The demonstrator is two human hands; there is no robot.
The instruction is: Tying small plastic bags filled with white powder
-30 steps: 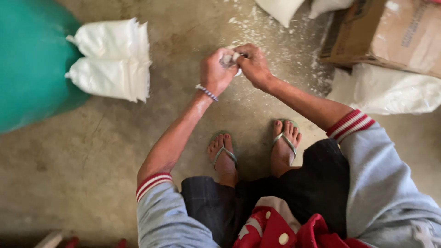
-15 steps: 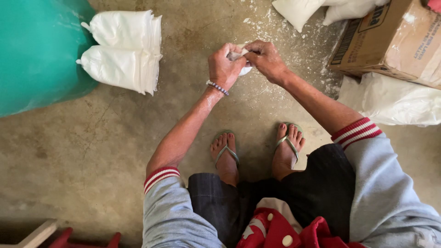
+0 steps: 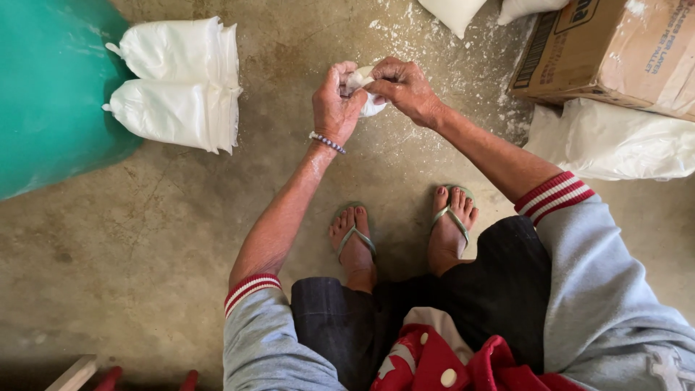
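Note:
My left hand [image 3: 335, 101] and my right hand [image 3: 403, 87] meet in front of me over the concrete floor, both closed on a small white plastic bag [image 3: 366, 93] of white powder. The fingers pinch and twist its top; most of the bag is hidden between the hands. A beaded bracelet [image 3: 326, 142] circles my left wrist. My feet in flip-flops [image 3: 354, 239] stand below the hands.
Two filled, tied white bags [image 3: 177, 83] lie at the upper left against a teal tub [image 3: 51, 87]. A cardboard box [image 3: 615, 47] and a large white sack [image 3: 615, 141] sit at the right. More white bags [image 3: 452, 11] lie at the top, with spilled powder [image 3: 441, 51] on the floor.
The hands stay together on the small bag and keep working its top; the view has shifted slightly, moving the bags and tub in the picture.

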